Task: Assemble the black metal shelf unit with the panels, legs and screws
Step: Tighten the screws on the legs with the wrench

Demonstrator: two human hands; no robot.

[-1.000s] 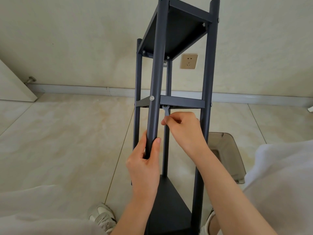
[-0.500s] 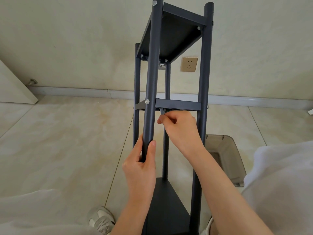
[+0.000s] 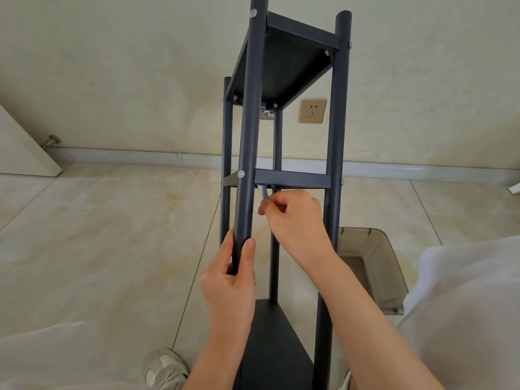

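On a tiled floor stands the black shelf (image 3: 281,178), its near leg (image 3: 247,142) gripped by the left hand (image 3: 229,280) while the right hand (image 3: 292,218) pinches a small wrench (image 3: 264,191) under the middle panel (image 3: 292,178), likely tightening a fastener; next, another short turn.

Wrench (image 3: 264,191) mostly hidden in right hand (image 3: 295,220), tip lost under middle panel (image 3: 292,178); near leg (image 3: 249,136) cut by top edge of frame.
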